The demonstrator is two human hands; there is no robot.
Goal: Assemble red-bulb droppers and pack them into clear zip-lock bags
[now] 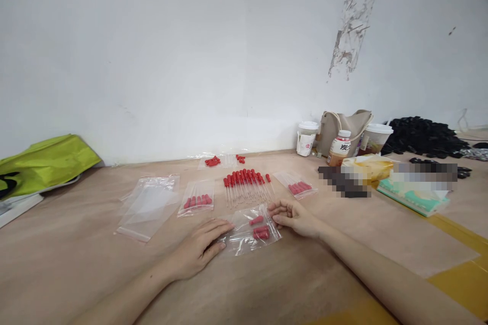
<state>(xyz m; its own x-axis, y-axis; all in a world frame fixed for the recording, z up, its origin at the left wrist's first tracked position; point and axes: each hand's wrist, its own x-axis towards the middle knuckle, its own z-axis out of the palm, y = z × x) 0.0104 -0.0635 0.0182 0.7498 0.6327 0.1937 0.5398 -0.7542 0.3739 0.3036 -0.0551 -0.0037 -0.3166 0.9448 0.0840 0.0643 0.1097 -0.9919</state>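
Observation:
A clear zip bag (244, 241) with a few red rubber bulbs (261, 232) inside lies flat between my hands. My left hand (200, 246) rests palm down, fingers stretched, with its fingertips on the bag's left side. At the bag's right edge is my right hand (293, 217), fingers loosely bent and thumb apart; whether it touches the plastic is hard to tell. Just beyond lies a row of glass droppers (244, 185) with red bulbs. Another bag of red bulbs (198, 200) is left of them, and a third bag (297, 185) is to their right.
Flat clear bags (150, 205) lie at left, near a yellow-green bag (49, 162). Small red pieces (212, 161) lie on plastic by the wall. Back right stand a lidded cup (306, 139), a drink bottle (339, 148) and a grey bag (324, 134), beside a black heap (421, 136).

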